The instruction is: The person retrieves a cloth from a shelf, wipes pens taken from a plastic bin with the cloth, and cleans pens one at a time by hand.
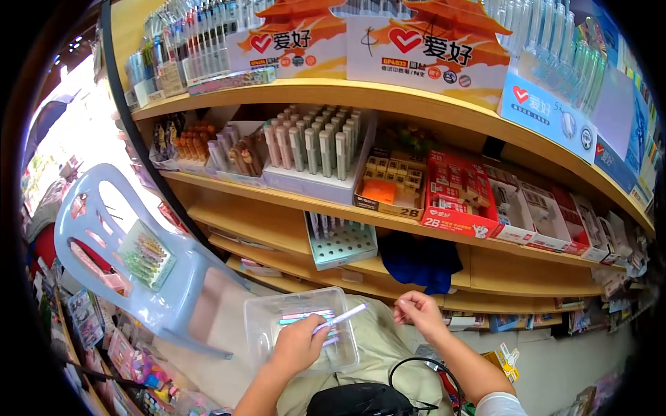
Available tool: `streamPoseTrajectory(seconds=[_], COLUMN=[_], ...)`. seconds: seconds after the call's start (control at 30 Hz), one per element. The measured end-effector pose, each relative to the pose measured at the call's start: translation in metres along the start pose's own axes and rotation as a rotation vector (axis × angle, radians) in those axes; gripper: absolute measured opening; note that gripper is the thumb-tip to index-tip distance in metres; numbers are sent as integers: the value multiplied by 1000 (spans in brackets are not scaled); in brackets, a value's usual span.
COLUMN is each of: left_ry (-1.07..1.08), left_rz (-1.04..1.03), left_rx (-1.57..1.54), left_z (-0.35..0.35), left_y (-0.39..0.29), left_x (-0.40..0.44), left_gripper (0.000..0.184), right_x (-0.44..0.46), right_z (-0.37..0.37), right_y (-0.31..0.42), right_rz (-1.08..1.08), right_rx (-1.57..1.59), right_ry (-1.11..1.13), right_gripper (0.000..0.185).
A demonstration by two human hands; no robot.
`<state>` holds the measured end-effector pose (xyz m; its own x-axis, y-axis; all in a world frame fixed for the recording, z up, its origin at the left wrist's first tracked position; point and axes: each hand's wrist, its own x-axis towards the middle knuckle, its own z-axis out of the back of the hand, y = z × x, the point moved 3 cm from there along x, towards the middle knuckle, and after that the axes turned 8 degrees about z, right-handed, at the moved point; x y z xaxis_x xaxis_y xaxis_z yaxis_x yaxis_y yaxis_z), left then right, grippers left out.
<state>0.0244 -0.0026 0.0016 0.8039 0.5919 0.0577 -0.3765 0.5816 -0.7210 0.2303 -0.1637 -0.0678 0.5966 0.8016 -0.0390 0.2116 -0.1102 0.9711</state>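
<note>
"In the head view, holding what?"

"A slim white-and-purple pen [348,314], clamped in the left hand [298,343], above the clear plastic bin [259,320] with more pens [294,317] inside."

"And in the right hand [420,313]?"

"Nothing visible; half-curled, just right of the bin, apart from the left."

"Likely to handle how?"

"Probably light, stiff, slightly slippery. Best pinched mid-barrel with 2 fingertips."

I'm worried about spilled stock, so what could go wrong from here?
The pale pen is held only by the left hand, so it might slip. The clear plastic bin is close against the trousers and could tip if the legs shift. The perforated pen tray looks tilted forward and might slide.
</note>
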Motion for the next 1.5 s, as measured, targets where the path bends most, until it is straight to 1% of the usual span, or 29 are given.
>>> streamPoseTrajectory(seconds=[0.1, 0.17, 0.27, 0.37, 0.47, 0.57, 0.67, 0.77, 0.87, 0.9, 1.0, 1.07, 1.13, 1.2, 1.23, 1.33, 1.43, 1.5], left_ry=[-1, -17, -4, 1, -7, -10, -12, -12, -18, -21, -14, -16, -23, -35, -33, -27, -26, -35], left_rz=[4, -21, 2, 10, -8, -8, -11, -20, -30, -33, -64, -61, -66, -74, -68, -57, -65, -68], left_rx=[30, 14, 8, 3, -3, -8, -13, -11, -14, -17, -5, 8, 11, 0, -3, -2, 7, 2], left_z=[1, 1, 3, 5, 5, 6, 7, 7, 7, 7, 7, 7, 7, 6, 6, 6, 4, 3], left_y=[-1, 1, -1, -3, -2, -1, 0, 1, 0, 0, 0, -2, -2, -2, -2, -2, -3, -4], left_x=[2, 4, 4, 4, 4, 3, 3, 4, 4, 4, 6, 7, 7, 7, 6, 6, 8, 8], left_gripper=[16, 16, 14, 12, 12, 12, 11, 11, 11, 11, 15, 15, 15, 15, 15, 14, 14, 14], right_x=[-12, -19, -25, -25, -22, -14, -7, -5, -7, -8, -4, 0, 5, 10, 9, 2, 6, 4], right_z=[31, 46, 65, 70, 73, 82, 85, 87, 86, 78, 92, 97, 122, 136, 135, 133, 141, 138], right_y=[5, 14, 10, 3, -14, -35, -41, -36, -23, -10, 11, 38, 49, 72, 84, 95, 71, 67], right_rz=[-15, -20, -56, -106, -110, -131, -103, -91, -26, 14, 112, 202, 278, 304, 345, 325, 224, 214], right_rx=[-46, -71, 13, -29, 23, 130, 233, 251, 254, 253, 203, 232, 304, 429, 510, 552, 744, 739], right_ry=[-238, -390, -487, -536, -649, -753, -706, -653, -691, -757, -728, -705, -767, -679, -595, -431, -426, -421], right_gripper=[14, 19, 19, 16, 9, 13, 12, 9, 9, 10, 11, 11, 14, 15, 18, 25, 29, 31])
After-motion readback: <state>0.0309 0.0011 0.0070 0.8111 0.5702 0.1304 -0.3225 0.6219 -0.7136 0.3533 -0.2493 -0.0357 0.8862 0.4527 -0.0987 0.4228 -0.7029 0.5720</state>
